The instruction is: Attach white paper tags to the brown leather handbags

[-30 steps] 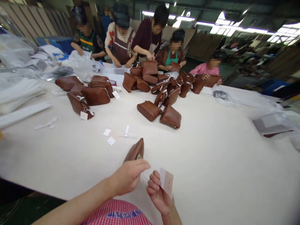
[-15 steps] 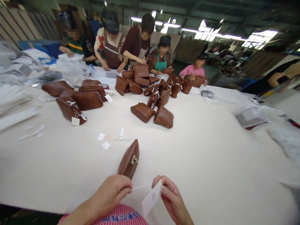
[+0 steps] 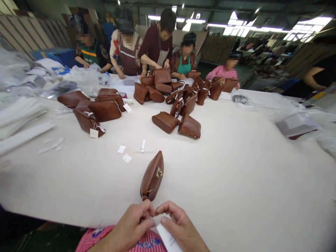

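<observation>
A brown leather handbag (image 3: 151, 176) with a gold-coloured clasp lies on the table just beyond my hands, its lower end close to my fingertips. My left hand (image 3: 138, 222) is closed, thumb and fingers pinched on the thin white string of a tag; little of the string can be made out. Close against it, my right hand (image 3: 178, 224) has its fingers curled, with the white paper tag (image 3: 168, 239) in its grip below the thumb. The fingertips of both hands almost meet.
Loose white tags (image 3: 127, 158) lie beyond the bag. Tagged brown bags (image 3: 105, 111) sit at left, more bags (image 3: 189, 126) in the centre. Plastic wrapping (image 3: 86, 78) heaps at far left; a wrapped item (image 3: 299, 124) is at right. Several co-workers stand along the far side.
My hands have come together; the string stretched between them before is no longer drawn out. The tag has dropped lower under my right hand. The whole view has shifted, moving the scene rightward.
</observation>
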Demonstrator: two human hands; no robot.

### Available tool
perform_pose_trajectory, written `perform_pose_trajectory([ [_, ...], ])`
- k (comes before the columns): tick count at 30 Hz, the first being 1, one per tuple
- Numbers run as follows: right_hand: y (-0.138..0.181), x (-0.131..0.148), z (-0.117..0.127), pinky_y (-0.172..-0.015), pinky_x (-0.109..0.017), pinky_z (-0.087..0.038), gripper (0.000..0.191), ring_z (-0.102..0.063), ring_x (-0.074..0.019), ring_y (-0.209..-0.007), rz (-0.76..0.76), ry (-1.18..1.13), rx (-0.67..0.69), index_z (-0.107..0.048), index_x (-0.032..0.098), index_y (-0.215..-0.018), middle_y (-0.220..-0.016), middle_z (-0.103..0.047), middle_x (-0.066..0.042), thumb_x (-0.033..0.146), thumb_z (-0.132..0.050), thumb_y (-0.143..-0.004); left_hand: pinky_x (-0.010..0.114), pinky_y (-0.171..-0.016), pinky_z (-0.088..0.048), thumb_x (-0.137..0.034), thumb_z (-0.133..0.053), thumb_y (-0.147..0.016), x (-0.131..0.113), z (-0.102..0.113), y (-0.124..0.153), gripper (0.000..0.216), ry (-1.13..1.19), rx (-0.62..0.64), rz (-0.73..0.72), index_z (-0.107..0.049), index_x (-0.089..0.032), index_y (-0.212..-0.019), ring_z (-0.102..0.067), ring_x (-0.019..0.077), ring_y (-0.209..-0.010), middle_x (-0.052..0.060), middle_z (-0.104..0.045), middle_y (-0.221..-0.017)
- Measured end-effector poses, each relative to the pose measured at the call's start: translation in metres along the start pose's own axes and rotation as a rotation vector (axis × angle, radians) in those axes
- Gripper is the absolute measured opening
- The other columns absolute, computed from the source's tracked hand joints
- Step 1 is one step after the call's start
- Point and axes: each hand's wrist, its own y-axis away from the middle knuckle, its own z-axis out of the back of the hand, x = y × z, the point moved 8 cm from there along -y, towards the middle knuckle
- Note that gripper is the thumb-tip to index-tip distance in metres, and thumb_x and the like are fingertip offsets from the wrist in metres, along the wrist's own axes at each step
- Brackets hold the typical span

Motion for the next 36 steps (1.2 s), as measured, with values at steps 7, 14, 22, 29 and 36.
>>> perform_pose_trajectory([
  [7,-0.006,-0.013,-0.024,-0.053,-0.022,-0.030,0.015,-0.039,-0.0081,-0.055,-0.132,0.191,0.023,-0.065,0.016,-0.072,-0.060,-0.052,0.005,0.028,-0.058,-0.078,0.020,-0.046,-0.034,-0.035,-0.060,-0.073,0.033,-0.009,0.005,0.020,0.333,0.063,0.087,-0.047,-0.020,-0.074,-0.048,0.0100,-0.045,-0.004,-0.059,-0.053],
  [14,-0.008,-0.023,-0.034,-0.054,-0.021,-0.032,0.013,-0.042,-0.0085,-0.056,-0.104,0.346,0.076,-0.068,0.017,-0.068,-0.058,-0.056,0.005,0.017,-0.057,-0.074,0.018,-0.043,-0.032,-0.034,-0.065,-0.069,0.054,-0.003,0.007,0.023,0.518,0.060,0.148,-0.048,-0.019,-0.072,-0.046,0.0076,-0.041,-0.005,-0.058,-0.049],
  [22,-0.021,-0.037,-0.015,-0.050,-0.021,-0.031,0.011,-0.049,-0.0080,-0.052,-0.050,0.073,-0.055,-0.061,0.018,-0.084,-0.077,-0.073,0.000,0.025,-0.061,-0.075,0.023,-0.052,-0.044,-0.038,-0.057,-0.081,0.059,0.037,-0.002,0.019,0.138,-0.246,0.050,-0.051,-0.019,-0.078,-0.053,0.0125,-0.055,-0.004,-0.055,-0.062],
  [29,-0.029,-0.077,-0.001,-0.045,-0.021,-0.029,0.027,-0.041,-0.0059,-0.044,-0.052,-0.157,-0.185,-0.058,0.018,-0.083,-0.073,-0.073,0.000,0.042,-0.066,-0.073,0.044,-0.106,-0.039,0.000,-0.038,-0.088,0.001,0.036,-0.004,0.055,-0.957,-0.242,-0.753,-0.049,-0.029,-0.134,-0.041,0.0264,-0.135,0.010,-0.050,-0.142],
  [36,-0.016,-0.084,0.015,-0.052,-0.024,-0.032,0.016,-0.046,-0.0095,-0.055,0.030,-0.139,-0.434,-0.065,0.019,-0.075,-0.064,-0.062,0.003,0.035,-0.065,-0.075,0.048,-0.114,-0.025,-0.006,-0.046,-0.093,-0.029,0.024,-0.056,0.031,-1.228,0.353,-0.983,-0.061,-0.025,-0.112,-0.040,0.0225,-0.136,0.006,-0.057,-0.136],
])
